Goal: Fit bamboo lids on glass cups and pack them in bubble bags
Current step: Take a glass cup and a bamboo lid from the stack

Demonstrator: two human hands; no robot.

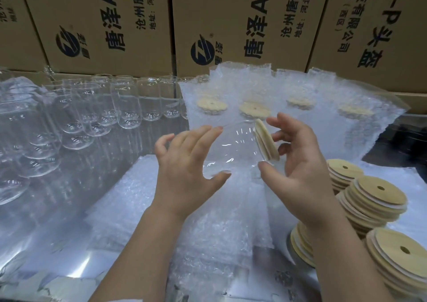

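Two hands [184, 163] [300, 163] grip one lidded glass cup [240, 144] before cartons [138, 54] printed 唐泽.

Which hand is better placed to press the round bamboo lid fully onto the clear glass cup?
Right, probably: the right hand curls around the round bamboo lid, while the left hand holds the clear glass cup at its base.

Clear glass cup [238, 144] sideways, bamboo lid [265, 140] on its mouth, above bubble bags [208, 232]
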